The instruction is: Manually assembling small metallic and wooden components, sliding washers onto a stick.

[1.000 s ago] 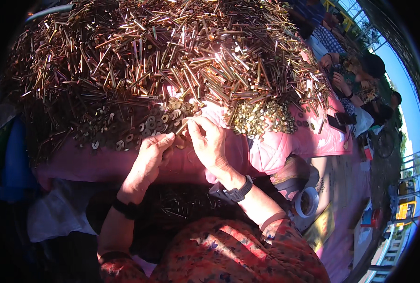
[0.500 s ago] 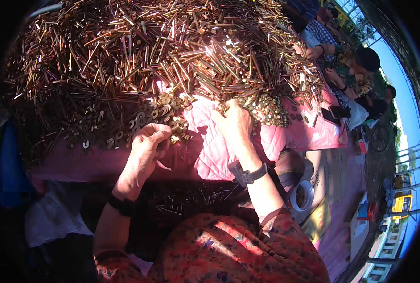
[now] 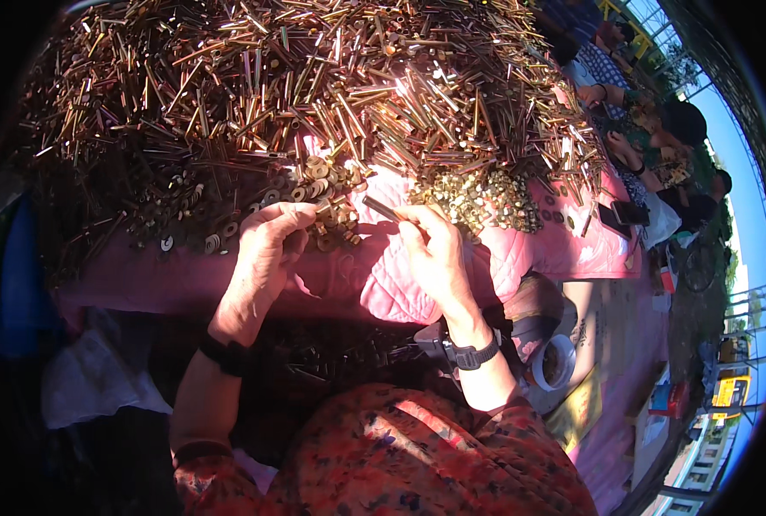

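My right hand (image 3: 435,254) is closed on a short metal tube (image 3: 383,208), gripped at one end between thumb and fingers, its other end pointing up and left. To the left, my left hand (image 3: 269,245) is held in a pinch, thumb against fingers; what it holds, if anything, is too small to make out. Between and beyond the hands lie loose flat washers (image 3: 314,182). A heap of small brass-coloured nuts (image 3: 486,199) sits just right of my right hand. Behind everything spreads a large pile of coppery metal tubes (image 3: 331,95).
A pink quilted cloth (image 3: 400,288) covers the table edge. Phones (image 3: 621,213) lie at its right corner. A white bucket (image 3: 553,361) stands lower right, and a white plastic bag (image 3: 104,383) hangs lower left. Co-workers (image 3: 649,142) sit along the right side.
My right hand has come back from the edge of the pile toward the left hand, with a metal tube now showing in its fingers. The left hand has stayed pinched, lifting slightly.
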Demonstrator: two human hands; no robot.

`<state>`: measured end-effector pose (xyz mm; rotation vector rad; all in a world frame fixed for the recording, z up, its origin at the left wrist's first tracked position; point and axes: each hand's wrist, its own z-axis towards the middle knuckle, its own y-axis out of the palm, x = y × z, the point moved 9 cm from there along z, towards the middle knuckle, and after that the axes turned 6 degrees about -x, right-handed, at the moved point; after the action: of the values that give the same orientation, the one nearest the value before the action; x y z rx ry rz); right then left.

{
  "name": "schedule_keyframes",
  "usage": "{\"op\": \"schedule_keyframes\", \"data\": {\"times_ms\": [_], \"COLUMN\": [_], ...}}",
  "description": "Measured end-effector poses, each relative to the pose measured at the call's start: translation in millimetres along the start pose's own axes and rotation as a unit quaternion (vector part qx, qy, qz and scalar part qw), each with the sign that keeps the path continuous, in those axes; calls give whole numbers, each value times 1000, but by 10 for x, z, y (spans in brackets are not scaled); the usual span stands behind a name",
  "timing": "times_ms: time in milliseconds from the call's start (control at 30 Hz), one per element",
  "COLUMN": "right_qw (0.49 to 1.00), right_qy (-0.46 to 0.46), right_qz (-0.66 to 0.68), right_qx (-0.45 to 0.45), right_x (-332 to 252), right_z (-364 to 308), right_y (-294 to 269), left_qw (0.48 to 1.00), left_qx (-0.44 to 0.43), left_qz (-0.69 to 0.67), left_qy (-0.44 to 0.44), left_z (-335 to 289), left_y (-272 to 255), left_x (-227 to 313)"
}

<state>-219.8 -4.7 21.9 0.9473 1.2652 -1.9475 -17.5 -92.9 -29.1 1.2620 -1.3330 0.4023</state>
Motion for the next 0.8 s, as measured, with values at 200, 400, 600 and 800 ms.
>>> {"op": "schedule_keyframes", "data": {"times_ms": [200,400,600,800], "right_qw": [996,995,929,912], "right_qy": [-29,-64,108,132], "right_qz": [-79,-31,320,354], "right_qx": [-25,-64,-148,-159], "right_x": [-192,-243,92,111], "right_z": [13,38,-50,-125], "right_y": [73,104,215,584], "left_qw": [999,993,986,990], "left_qx": [0,-24,-44,-58], "left_qz": [36,96,157,128], "left_qy": [33,56,33,-8], "left_z": [-59,-76,-71,-113], "left_y": [-11,44,66,211], "left_x": [138,215,147,-224]}}
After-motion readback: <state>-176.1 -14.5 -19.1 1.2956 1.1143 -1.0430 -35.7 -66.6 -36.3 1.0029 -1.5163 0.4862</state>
